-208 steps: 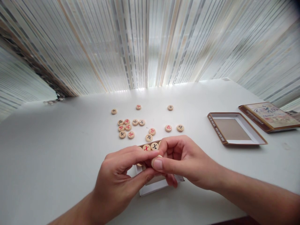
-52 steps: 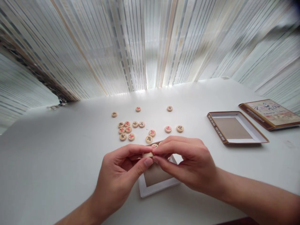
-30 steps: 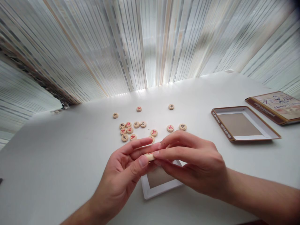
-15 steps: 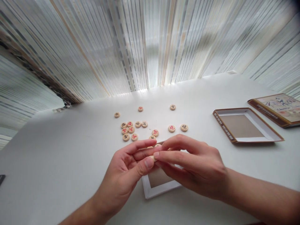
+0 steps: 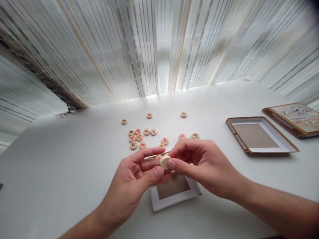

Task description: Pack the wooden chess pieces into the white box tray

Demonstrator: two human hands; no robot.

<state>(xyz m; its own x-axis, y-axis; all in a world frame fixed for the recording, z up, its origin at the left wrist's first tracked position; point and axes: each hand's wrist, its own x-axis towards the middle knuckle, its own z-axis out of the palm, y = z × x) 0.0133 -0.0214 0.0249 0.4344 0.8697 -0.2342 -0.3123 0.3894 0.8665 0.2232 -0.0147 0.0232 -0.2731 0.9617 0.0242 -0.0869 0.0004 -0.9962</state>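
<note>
Both hands meet over a small white-rimmed box tray point(image 5: 174, 199) near the table's front. My right hand point(image 5: 201, 166) pinches a round pale wooden game piece point(image 5: 164, 162) on edge between thumb and forefinger. My left hand point(image 5: 136, 182) is curled beside it, its thumb and fingertips touching the same piece. Another piece point(image 5: 158, 157) with a red mark shows just behind my fingers, in the tray's far end. Several more wooden pieces point(image 5: 139, 137) with red or black characters lie scattered on the white table point(image 5: 74, 159) beyond my hands.
An open brown-edged box half point(image 5: 260, 135) lies at the right, with a printed box lid point(image 5: 295, 119) further right near the table's edge. Striped pale curtains point(image 5: 159, 46) hang behind the table.
The piece between my fingers has turned from lying flat to standing on edge, now held mainly by my right hand. Both hands stay over the small tray; the view shifted slightly.
</note>
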